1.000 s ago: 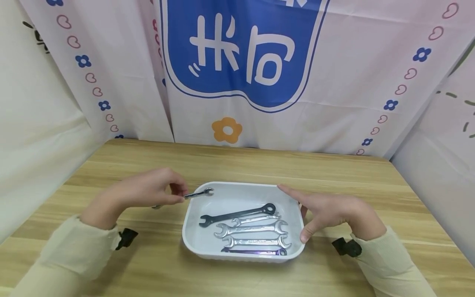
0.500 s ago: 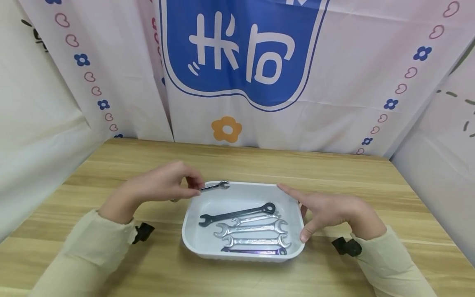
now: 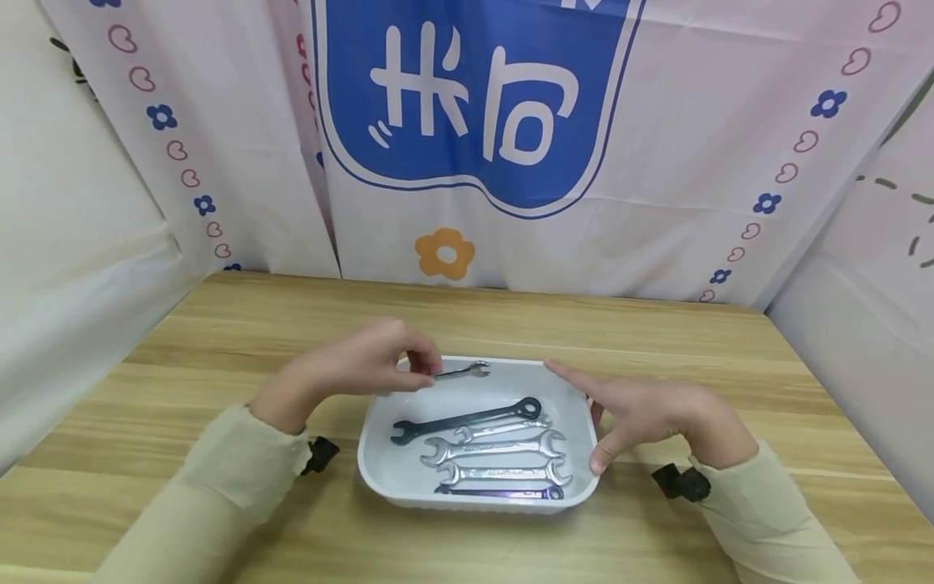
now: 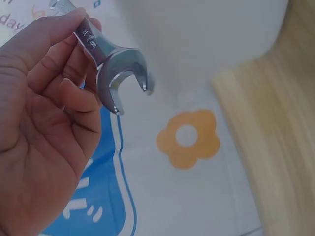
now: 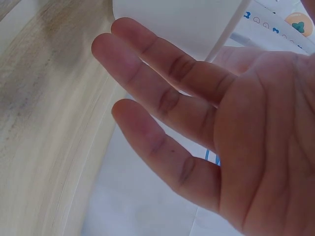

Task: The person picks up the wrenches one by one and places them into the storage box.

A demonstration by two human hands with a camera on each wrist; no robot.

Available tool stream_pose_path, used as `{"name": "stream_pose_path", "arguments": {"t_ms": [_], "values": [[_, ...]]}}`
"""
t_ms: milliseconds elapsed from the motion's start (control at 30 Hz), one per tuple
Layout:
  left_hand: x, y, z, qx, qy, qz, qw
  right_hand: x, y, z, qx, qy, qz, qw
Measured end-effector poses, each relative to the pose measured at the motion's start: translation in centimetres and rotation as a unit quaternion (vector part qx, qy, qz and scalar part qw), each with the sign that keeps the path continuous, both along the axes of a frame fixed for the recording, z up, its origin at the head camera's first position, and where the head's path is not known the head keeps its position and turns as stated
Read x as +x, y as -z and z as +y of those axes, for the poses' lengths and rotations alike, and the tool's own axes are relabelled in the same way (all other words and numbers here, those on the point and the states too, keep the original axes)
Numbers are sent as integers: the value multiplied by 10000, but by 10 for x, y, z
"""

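My left hand (image 3: 368,357) pinches a small silver open-end wrench (image 3: 467,371) between thumb and fingers, over the far left part of a white plastic bin (image 3: 423,393). In the left wrist view the open jaw end of this wrench (image 4: 120,69) sticks out past the fingers. My right hand (image 3: 653,414) rests at the bin's right rim, index finger at the far corner and thumb lower down. Its other fingers, seen straight in the right wrist view, lie by the outer wall (image 5: 167,24). Inside the bin lie a black combination wrench (image 3: 467,419), several silver wrenches (image 3: 496,448) and a purple one (image 3: 503,492).
The bin stands on a wood-grain table (image 3: 306,503). A white curtain (image 3: 657,243) with a blue emblem and an orange flower (image 3: 445,254) hangs behind the table, and white cloth closes off both sides.
My left hand has moved right with the silver wrench, from beside the bin's left rim to over its far side. The right hand and the wrenches in the bin have stayed put.
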State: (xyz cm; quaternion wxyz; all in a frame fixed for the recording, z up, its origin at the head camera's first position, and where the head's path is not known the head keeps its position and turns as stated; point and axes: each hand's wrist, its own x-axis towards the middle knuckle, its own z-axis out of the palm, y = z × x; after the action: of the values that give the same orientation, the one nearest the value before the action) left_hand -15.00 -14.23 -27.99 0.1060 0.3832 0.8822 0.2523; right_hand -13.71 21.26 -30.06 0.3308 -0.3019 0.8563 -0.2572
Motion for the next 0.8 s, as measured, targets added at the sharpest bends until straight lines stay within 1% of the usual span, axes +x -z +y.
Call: {"name": "stream_pose_path", "arguments": {"t_ms": [167,300,400,533,800], "values": [[-2,6,14,-87,201,-101,9997,-1,1,1,-64,-28,-51,10000],[-5,17,18,-157,293,-195,9993,-2,1,0,-101,-49,-57,9999],[-8,25,18,-258,252,-279,9990,-2,1,0,-63,-62,-17,10000],[-11,30,20,-357,212,-304,9987,-3,1,0,-16,-37,14,10000],[-11,40,20,-582,376,-31,9976,-3,2,1,-33,-7,-22,10000]]}}
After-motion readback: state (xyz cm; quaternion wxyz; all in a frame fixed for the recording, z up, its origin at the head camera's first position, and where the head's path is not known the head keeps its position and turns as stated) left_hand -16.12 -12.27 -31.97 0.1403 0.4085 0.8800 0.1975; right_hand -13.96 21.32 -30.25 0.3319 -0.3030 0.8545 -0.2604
